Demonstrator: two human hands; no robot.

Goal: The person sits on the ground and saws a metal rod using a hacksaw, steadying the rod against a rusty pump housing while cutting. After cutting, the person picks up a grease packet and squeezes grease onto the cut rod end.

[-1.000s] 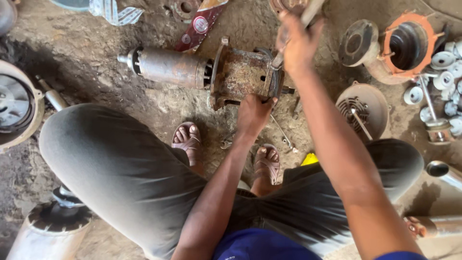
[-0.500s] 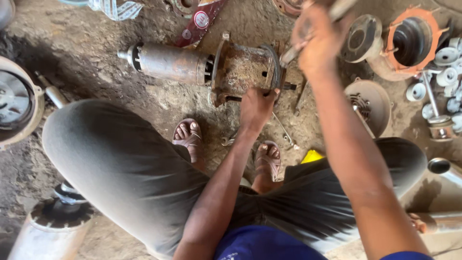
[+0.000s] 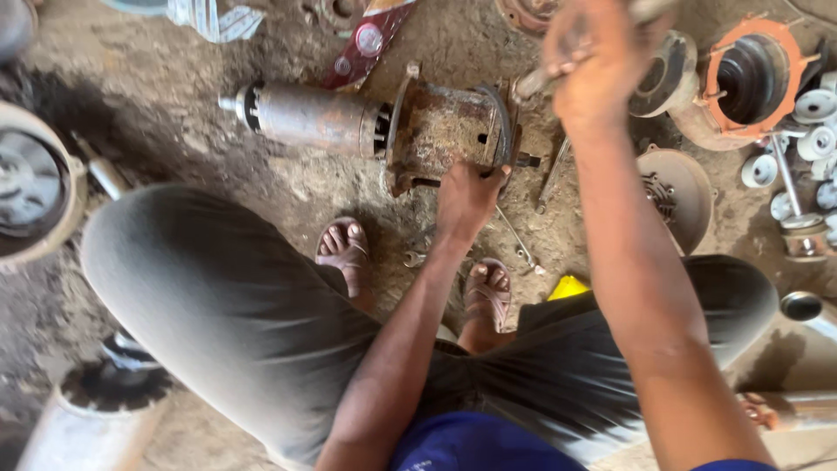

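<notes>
A rusty pump motor (image 3: 384,126) lies on its side on the dirt floor in front of my feet. My left hand (image 3: 466,196) presses against the lower edge of its rusty end housing (image 3: 453,131), holding it still. My right hand (image 3: 597,61) is raised above the housing's right side and is closed on a metal tool (image 3: 532,83) that looks like a hammer or bar; its head is blurred and partly out of the picture. A thin wrench (image 3: 551,174) lies on the ground just right of the housing.
An orange pump casing (image 3: 750,78) and a round rusty cover (image 3: 676,192) sit at the right, with small white parts (image 3: 815,113) beside them. A round housing (image 3: 30,187) stands at the left, a cylinder (image 3: 96,410) at the lower left. A yellow object (image 3: 568,286) lies near my right foot.
My right hand with the tool has moved up and to the right, away from the housing. My left hand stays on the housing's lower edge.
</notes>
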